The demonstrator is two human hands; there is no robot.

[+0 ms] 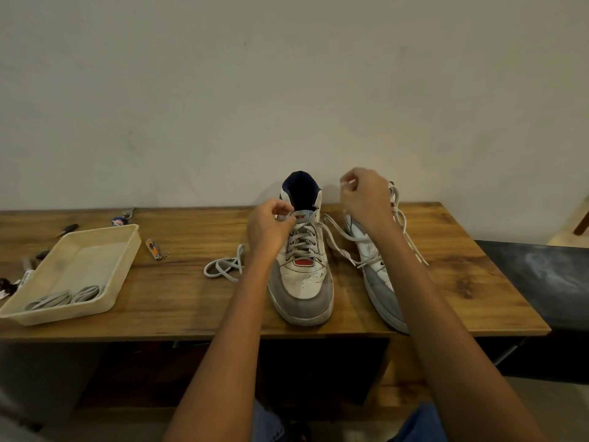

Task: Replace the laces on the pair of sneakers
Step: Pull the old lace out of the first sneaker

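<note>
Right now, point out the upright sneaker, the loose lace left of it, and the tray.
upright sneaker (pixel 304 290), head view, on its grey toe cap.
loose lace (pixel 223 266), head view, on the coiled part lying on the table.
tray (pixel 126 250), head view, on its right wall.

Two sneakers (pixel 302 272) on one wooden table (pixel 178 301): one upright, one tipped on its side (pixel 379 282). Two hands (pixel 271 224) at the laces, left and right (pixel 366 199). One loose lace (pixel 223 264) on the tabletop. One cream tray (pixel 105 250), with two coiled lace bundles (pixel 67 298) inside. One nail clipper (pixel 154 248). One keychain (pixel 122 218). Beyond the tray's left side, several small dark items, number unclear.
</note>
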